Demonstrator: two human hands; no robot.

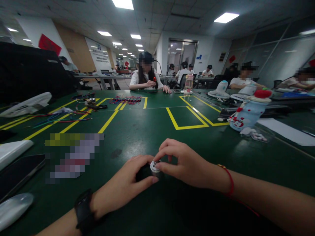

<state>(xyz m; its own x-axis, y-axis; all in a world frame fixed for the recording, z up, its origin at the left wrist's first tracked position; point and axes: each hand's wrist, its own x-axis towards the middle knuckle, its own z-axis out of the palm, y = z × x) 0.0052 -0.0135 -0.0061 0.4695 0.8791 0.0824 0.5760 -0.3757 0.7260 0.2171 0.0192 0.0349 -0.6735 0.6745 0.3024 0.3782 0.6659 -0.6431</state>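
A small metal cylinder with a pale round top that has dark holes in it, perhaps a small motor [155, 168], stands upright near the middle of the green table [133, 131]. Thumb and fingers of my left hand [125, 178] close round its side. At its top, the thumb and index finger of my right hand [182, 160] are pinched together. Whether a tiny part sits between those fingertips I cannot make out. A dark watch is on my left wrist, a red cord bracelet on my right.
At the left lie a phone [22, 173], a white mouse [16, 209], loose wires [66, 116] and a white fan [27, 105]. A blue bottle [249, 113] and paper [289, 131] are at the right. Across the table sits a person [146, 73]. Yellow tape [192, 127] marks the top.
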